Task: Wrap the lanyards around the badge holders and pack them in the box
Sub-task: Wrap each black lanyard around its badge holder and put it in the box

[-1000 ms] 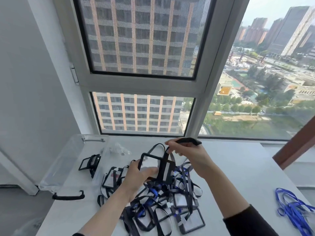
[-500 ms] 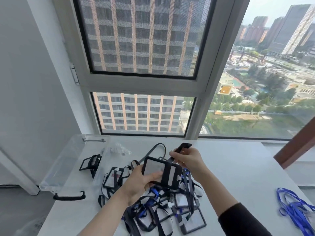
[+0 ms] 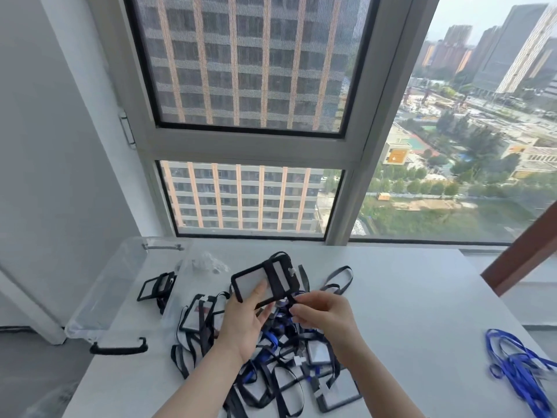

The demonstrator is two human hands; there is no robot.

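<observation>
**Badge holder held above the pile, strap pinched beneath it**

The left hand point(image 3: 245, 322) grips a black-framed badge holder point(image 3: 251, 283) just above the desk point(image 3: 422, 297), thumb pressed on the clear front window and fingers curled behind it. The holder is tilted, with its clip end up and to the right. A black lanyard point(image 3: 278, 277) crosses its face as a broad band around the middle, and a loose loop of strap trails off to the right over the desk.

The right hand point(image 3: 324, 312) is closed in a pinch on that same strap, fingertips meeting just under the holder's lower edge, close beside the left hand's fingers.

Beneath both hands lies a tangled pile point(image 3: 286, 369) of more holders with black and blue straps (too knotted together to count).

At the desk's left edge stands a clear plastic box point(image 3: 102, 297) with a black latch point(image 3: 119, 349) at its near end. One wrapped holder point(image 3: 155, 286) shows through its clear walls and appears to lie inside. Just beyond the box's right wall sits a crumpled clear bag point(image 3: 202, 265).

Well apart, at the desk's right edge, is a loose bundle of blue lanyards point(image 3: 518, 366). Behind the desk a window point(image 3: 250, 64) looks out on tall buildings.
</observation>
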